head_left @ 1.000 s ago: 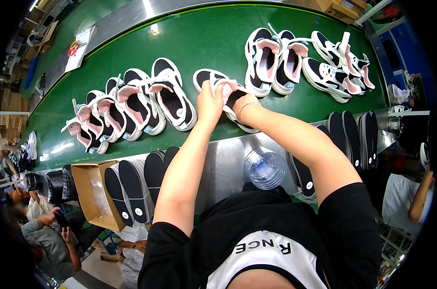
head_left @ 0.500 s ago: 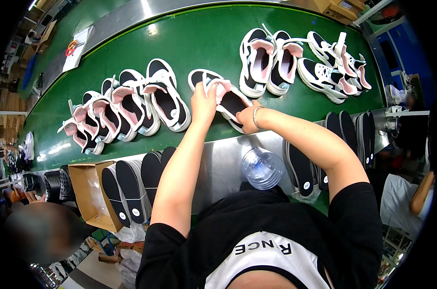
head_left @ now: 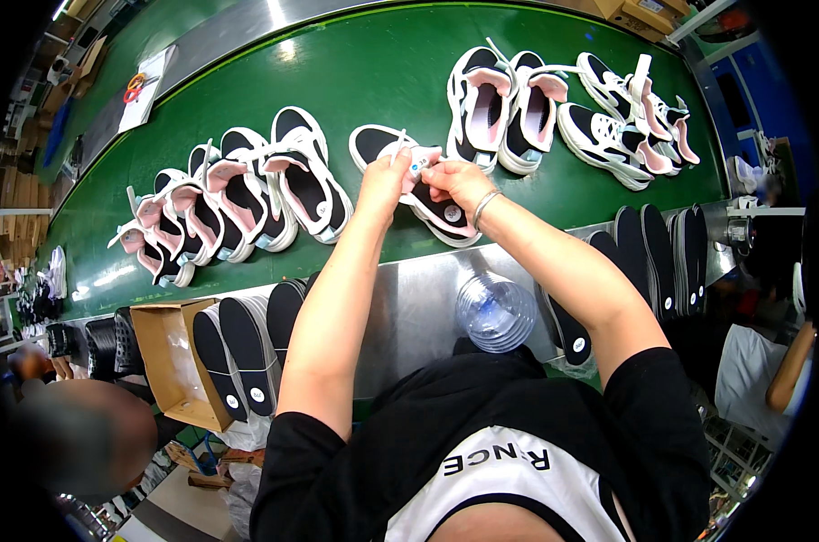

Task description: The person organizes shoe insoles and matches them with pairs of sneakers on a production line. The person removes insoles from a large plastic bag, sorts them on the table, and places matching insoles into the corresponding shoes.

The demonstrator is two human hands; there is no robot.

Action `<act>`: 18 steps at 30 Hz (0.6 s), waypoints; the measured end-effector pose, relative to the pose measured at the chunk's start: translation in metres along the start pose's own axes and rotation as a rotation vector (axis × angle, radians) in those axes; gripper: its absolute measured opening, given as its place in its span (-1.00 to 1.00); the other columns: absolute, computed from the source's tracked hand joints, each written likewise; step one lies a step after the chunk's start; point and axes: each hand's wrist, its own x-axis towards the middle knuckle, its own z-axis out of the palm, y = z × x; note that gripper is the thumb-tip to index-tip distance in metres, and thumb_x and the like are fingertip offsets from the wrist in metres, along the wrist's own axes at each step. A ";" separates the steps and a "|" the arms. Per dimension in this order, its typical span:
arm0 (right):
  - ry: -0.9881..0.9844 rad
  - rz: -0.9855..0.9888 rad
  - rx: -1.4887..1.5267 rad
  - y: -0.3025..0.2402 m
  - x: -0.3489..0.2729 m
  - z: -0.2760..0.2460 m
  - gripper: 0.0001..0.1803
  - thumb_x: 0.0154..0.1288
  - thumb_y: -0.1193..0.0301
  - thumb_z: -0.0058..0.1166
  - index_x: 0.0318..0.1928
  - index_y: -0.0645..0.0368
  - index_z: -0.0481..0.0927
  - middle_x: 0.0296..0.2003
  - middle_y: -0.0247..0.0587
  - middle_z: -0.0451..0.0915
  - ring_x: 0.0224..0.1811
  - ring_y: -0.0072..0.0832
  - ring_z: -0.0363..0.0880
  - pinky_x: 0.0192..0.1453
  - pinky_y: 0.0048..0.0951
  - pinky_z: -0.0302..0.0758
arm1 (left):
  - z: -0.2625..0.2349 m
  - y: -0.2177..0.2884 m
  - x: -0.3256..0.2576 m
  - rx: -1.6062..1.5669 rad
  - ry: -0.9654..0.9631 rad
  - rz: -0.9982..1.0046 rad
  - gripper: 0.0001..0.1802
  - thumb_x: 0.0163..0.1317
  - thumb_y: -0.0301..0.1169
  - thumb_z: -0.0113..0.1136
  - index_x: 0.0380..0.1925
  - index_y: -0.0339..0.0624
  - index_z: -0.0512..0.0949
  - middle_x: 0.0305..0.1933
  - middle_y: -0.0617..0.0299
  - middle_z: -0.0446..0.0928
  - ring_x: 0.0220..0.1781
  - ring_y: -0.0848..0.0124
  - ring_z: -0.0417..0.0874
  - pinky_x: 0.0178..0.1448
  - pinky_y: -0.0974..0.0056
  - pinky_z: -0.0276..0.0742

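Observation:
In front of me on the green work surface lies a black-and-white sneaker [head_left: 371,145] with pink lining, toe pointing away to the left. My left hand [head_left: 384,187] is closed on its pink tongue [head_left: 425,156], which is pulled up and carries a small blue spot. From the right, my right hand [head_left: 463,187] pinches the tongue's edge; its fingertips partly hide the contact. Inside the shoe, below that hand, a dark insole with a round white sticker [head_left: 452,213] shows. A silver bangle [head_left: 486,206] circles my right wrist.
Several matching sneakers [head_left: 312,185] stand left, and others [head_left: 480,104] to the right. Along the near metal ledge are stacked black insoles [head_left: 247,352], a cardboard box [head_left: 176,361] and a clear plastic container [head_left: 497,312]. Orange scissors [head_left: 135,84] lie far left. A blurred person is at lower left.
My right hand has left the sneaker's heel and come up to the tongue beside my left hand. The sticker on the insole now shows. My left hand stays at the tongue.

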 end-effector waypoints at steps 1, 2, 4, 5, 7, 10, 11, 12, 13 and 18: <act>-0.003 0.016 0.023 0.002 -0.001 -0.003 -0.82 0.07 0.35 0.06 -0.45 0.22 0.54 -0.59 -0.35 0.49 -0.59 -0.65 0.40 -0.49 -0.64 0.35 | -0.001 -0.005 0.003 -0.012 -0.014 0.006 -0.60 0.14 -0.18 -0.14 -0.22 -0.27 0.48 -0.25 0.23 0.52 -0.29 0.53 0.47 -0.25 0.49 0.29; 0.015 0.031 -0.013 -0.002 -0.003 0.001 -0.82 0.07 0.34 0.06 -0.45 0.22 0.54 -0.59 -0.35 0.49 -0.60 -0.65 0.39 -0.49 -0.65 0.35 | -0.002 -0.006 0.003 -0.029 -0.005 -0.002 -0.60 0.14 -0.18 -0.14 -0.22 -0.27 0.49 -0.24 0.23 0.52 -0.29 0.53 0.47 -0.25 0.49 0.29; 0.051 0.061 -0.087 -0.009 -0.009 0.009 -0.81 0.06 0.33 0.07 -0.45 0.22 0.54 -0.58 -0.36 0.49 -0.60 -0.66 0.38 -0.49 -0.65 0.34 | -0.004 -0.007 0.003 -0.064 0.013 -0.018 -0.60 0.14 -0.18 -0.14 -0.22 -0.26 0.49 -0.23 0.23 0.52 -0.30 0.53 0.47 -0.26 0.49 0.29; 0.083 0.080 -0.197 -0.019 -0.014 0.014 -0.79 0.06 0.31 0.08 -0.45 0.24 0.54 -0.58 -0.36 0.49 -0.61 -0.67 0.37 -0.50 -0.65 0.33 | -0.004 -0.007 0.003 -0.032 0.036 -0.035 -0.60 0.14 -0.18 -0.14 -0.22 -0.27 0.49 -0.23 0.23 0.52 -0.30 0.53 0.47 -0.25 0.48 0.30; 0.101 0.015 -0.127 -0.012 -0.011 0.014 -0.78 0.05 0.30 0.08 -0.45 0.24 0.54 -0.58 -0.36 0.49 -0.61 -0.67 0.37 -0.51 -0.66 0.33 | -0.003 -0.009 0.005 0.032 0.081 -0.071 -0.61 0.15 -0.20 -0.16 -0.22 -0.27 0.49 -0.23 0.22 0.52 -0.30 0.53 0.47 -0.22 0.47 0.30; 0.098 -0.034 -0.042 -0.005 -0.010 0.013 -0.80 0.07 0.33 0.06 -0.48 0.23 0.53 -0.59 -0.36 0.48 -0.60 -0.67 0.37 -0.50 -0.67 0.32 | -0.006 -0.019 0.010 0.110 0.070 -0.053 -0.61 0.15 -0.20 -0.16 -0.24 -0.27 0.49 -0.25 0.22 0.53 -0.32 0.52 0.48 -0.25 0.48 0.31; 0.092 -0.024 -0.043 -0.003 -0.009 0.009 -0.81 0.08 0.34 0.05 -0.48 0.22 0.53 -0.60 -0.36 0.48 -0.60 -0.67 0.37 -0.50 -0.67 0.32 | -0.005 -0.021 0.011 0.127 0.090 -0.026 -0.61 0.15 -0.19 -0.15 -0.24 -0.28 0.50 -0.26 0.22 0.53 -0.36 0.53 0.47 -0.32 0.51 0.30; 0.087 -0.014 -0.042 -0.002 -0.008 0.004 -0.82 0.08 0.35 0.04 -0.48 0.22 0.52 -0.60 -0.36 0.47 -0.59 -0.67 0.37 -0.49 -0.67 0.32 | -0.004 -0.024 0.012 0.086 0.103 -0.014 -0.61 0.15 -0.19 -0.14 -0.25 -0.28 0.50 -0.29 0.23 0.53 -0.38 0.54 0.47 -0.34 0.52 0.30; 0.000 -0.021 0.011 -0.001 -0.009 0.000 -0.83 0.09 0.36 0.03 -0.48 0.22 0.52 -0.60 -0.36 0.47 -0.58 -0.67 0.38 -0.47 -0.67 0.32 | -0.003 -0.027 0.013 0.046 0.115 -0.001 -0.61 0.14 -0.19 -0.13 -0.27 -0.28 0.50 -0.32 0.23 0.53 -0.39 0.54 0.46 -0.37 0.52 0.29; -0.320 -0.158 -0.091 -0.037 -0.068 -0.026 -0.87 0.13 0.39 -0.05 -0.50 0.14 0.47 -0.56 -0.42 0.48 -0.43 -0.62 0.43 -0.10 -0.50 0.30 | -0.023 0.003 0.013 0.389 0.395 0.245 -0.68 0.17 -0.28 -0.11 -0.59 -0.28 0.49 -0.64 0.14 0.42 -0.64 0.43 0.41 -0.52 0.34 0.31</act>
